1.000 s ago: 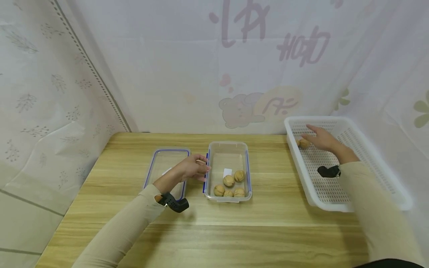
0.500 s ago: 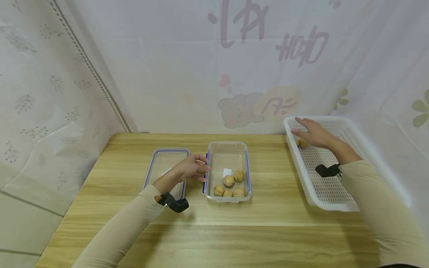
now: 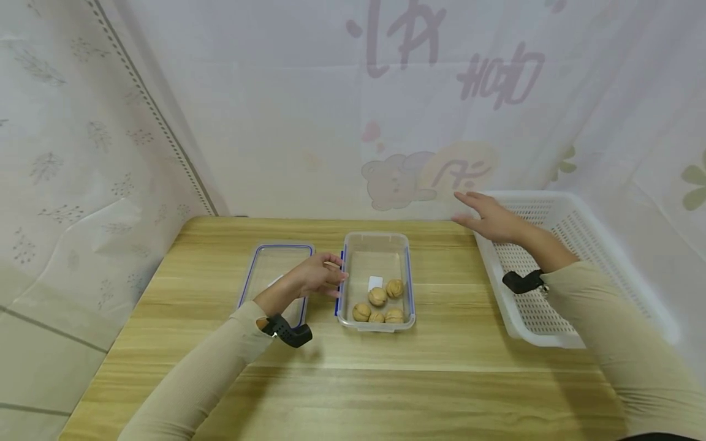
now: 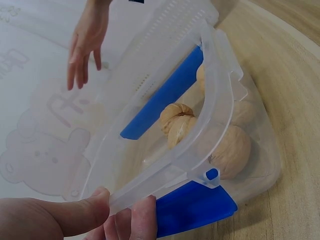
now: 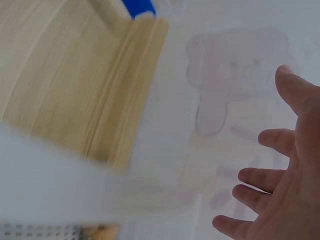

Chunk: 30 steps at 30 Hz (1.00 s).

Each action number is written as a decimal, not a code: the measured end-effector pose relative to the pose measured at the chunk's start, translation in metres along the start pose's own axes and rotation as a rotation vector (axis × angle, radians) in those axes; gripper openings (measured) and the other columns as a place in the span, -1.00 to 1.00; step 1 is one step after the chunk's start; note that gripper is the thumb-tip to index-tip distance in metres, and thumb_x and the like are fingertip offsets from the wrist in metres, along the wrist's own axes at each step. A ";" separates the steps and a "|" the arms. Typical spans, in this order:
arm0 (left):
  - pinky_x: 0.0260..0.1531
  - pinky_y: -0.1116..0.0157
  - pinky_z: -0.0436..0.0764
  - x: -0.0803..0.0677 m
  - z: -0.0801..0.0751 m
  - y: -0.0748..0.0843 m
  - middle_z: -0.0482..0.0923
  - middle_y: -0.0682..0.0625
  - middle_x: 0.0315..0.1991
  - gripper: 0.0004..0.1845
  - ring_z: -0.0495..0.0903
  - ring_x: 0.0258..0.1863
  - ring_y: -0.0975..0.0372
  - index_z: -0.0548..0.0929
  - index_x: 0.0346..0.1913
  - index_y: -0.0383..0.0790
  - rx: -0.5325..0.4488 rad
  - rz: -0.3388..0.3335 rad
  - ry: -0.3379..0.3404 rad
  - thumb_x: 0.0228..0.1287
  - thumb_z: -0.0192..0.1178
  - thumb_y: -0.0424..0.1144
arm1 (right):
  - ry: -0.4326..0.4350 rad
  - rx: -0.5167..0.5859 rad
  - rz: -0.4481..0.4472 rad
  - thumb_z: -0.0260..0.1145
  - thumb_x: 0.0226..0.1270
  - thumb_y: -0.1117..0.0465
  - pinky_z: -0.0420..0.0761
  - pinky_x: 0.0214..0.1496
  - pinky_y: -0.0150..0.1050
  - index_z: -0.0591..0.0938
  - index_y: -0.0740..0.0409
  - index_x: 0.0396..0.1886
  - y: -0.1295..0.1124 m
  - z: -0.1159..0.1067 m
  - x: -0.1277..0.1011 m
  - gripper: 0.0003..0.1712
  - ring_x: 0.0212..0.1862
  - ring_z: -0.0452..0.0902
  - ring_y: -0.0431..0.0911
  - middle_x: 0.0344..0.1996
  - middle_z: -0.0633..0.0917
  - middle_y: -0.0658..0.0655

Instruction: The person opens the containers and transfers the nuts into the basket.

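A clear container (image 3: 407, 269) with blue clasps stands mid-table and holds several walnuts (image 3: 377, 297). My left hand (image 3: 322, 277) pinches its left rim; the left wrist view shows the fingers (image 4: 127, 220) curled on that rim (image 4: 200, 130) with walnuts (image 4: 230, 150) inside. My right hand (image 3: 481, 211) hovers flat and spread above the left rim of the white basket (image 3: 551, 306), holding nothing. The right wrist view shows its fingers (image 5: 270, 137) straight and apart.
The container's clear lid (image 3: 276, 266) with a blue seal lies flat just left of my left hand. A white curtain (image 3: 331, 122) closes off the back and the left side. Bare wooden table (image 3: 358, 380) stretches along the front.
My right hand has moved left, from over a walnut inside the basket to above the basket's left rim, still holding nothing. The left hand stays on the container.
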<state>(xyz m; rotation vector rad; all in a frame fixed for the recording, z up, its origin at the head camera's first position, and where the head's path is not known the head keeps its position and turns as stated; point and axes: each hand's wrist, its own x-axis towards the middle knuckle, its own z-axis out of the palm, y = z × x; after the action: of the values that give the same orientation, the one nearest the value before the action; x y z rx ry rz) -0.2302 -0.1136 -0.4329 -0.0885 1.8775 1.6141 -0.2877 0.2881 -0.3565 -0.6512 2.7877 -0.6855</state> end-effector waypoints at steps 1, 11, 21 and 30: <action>-0.22 0.25 0.82 0.000 0.000 0.000 0.49 -0.19 -0.02 -0.57 0.54 -0.16 0.15 0.30 0.33 -0.44 -0.001 -0.001 0.002 0.48 0.11 -0.51 | -0.006 0.004 -0.004 0.09 0.64 -0.07 -0.03 0.51 0.47 0.08 0.29 0.61 -0.004 0.001 0.001 -0.19 0.54 -0.17 0.44 0.54 0.01 0.54; -0.23 0.25 0.82 0.001 0.000 0.001 0.48 -0.25 0.04 -0.57 0.55 -0.15 0.14 0.30 0.34 -0.43 0.003 -0.003 -0.009 0.49 0.10 -0.51 | -0.060 0.034 -0.076 0.12 0.63 -0.04 -0.03 0.56 0.40 0.13 0.24 0.61 -0.035 0.017 0.019 -0.22 0.56 -0.14 0.37 0.55 0.05 0.49; -0.22 0.25 0.82 0.001 0.000 0.000 0.49 -0.21 0.00 -0.58 0.56 -0.15 0.13 0.31 0.33 -0.43 0.005 -0.009 -0.003 0.49 0.10 -0.51 | -0.122 0.034 -0.185 0.14 0.62 -0.01 0.07 0.59 0.28 0.21 0.28 0.57 -0.066 0.034 0.036 -0.27 0.55 0.00 0.30 0.52 0.20 0.40; -0.24 0.26 0.82 0.001 0.000 -0.001 0.49 -0.19 -0.03 -0.58 0.56 -0.15 0.14 0.30 0.32 -0.43 0.010 -0.003 -0.010 0.49 0.11 -0.51 | -0.226 0.077 -0.205 0.16 0.60 -0.07 0.21 0.59 0.14 0.27 0.15 0.57 -0.085 0.052 0.051 -0.29 0.54 0.12 0.16 0.53 0.28 0.21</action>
<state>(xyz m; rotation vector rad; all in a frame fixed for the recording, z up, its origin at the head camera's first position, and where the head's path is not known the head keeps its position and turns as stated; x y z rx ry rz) -0.2304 -0.1135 -0.4340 -0.0788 1.8775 1.6004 -0.2865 0.1767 -0.3652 -0.9443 2.4984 -0.7040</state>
